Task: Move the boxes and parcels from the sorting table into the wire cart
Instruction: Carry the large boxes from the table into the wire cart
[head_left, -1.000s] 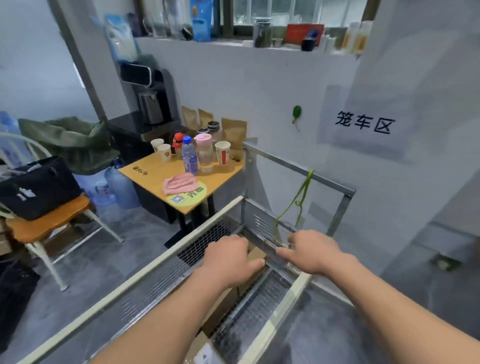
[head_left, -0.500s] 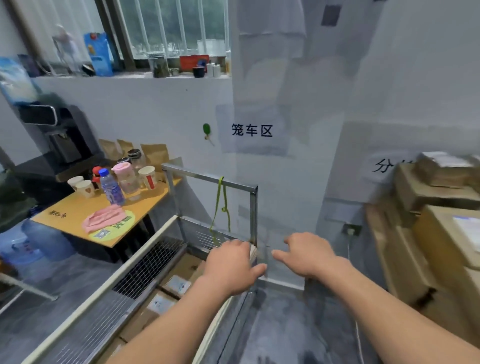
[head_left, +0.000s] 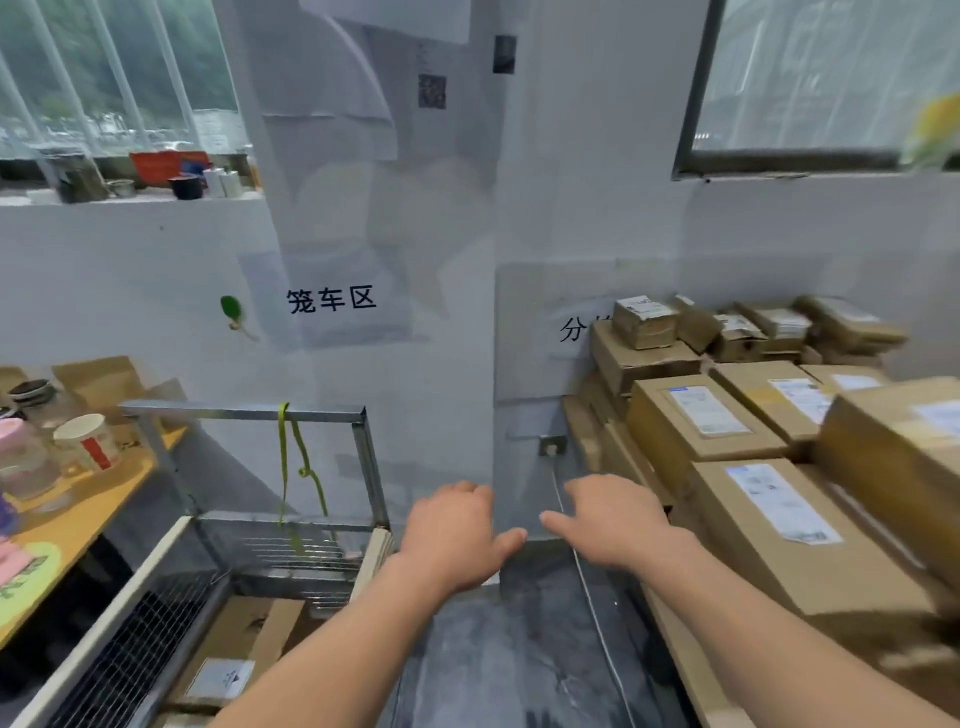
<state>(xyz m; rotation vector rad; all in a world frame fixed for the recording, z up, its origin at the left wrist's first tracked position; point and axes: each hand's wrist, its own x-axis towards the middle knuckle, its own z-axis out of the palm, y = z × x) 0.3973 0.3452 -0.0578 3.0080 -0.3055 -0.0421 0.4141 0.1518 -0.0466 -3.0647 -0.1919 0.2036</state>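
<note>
Many brown labelled boxes stacked; left hand, right hand grip loose, empty.

Empty hands hover between wire cart and boxes.

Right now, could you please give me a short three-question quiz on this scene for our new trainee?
1. True or false: the left hand is holding a parcel.
2. Which side of the view shows the stacked cardboard boxes: A) left, B) right, C) behind the green strap?
3. Fill in: the wire cart already holds at least one labelled ____.

Key:
1. False; both it and the right hand hold nothing.
2. B.
3. Box.
</note>
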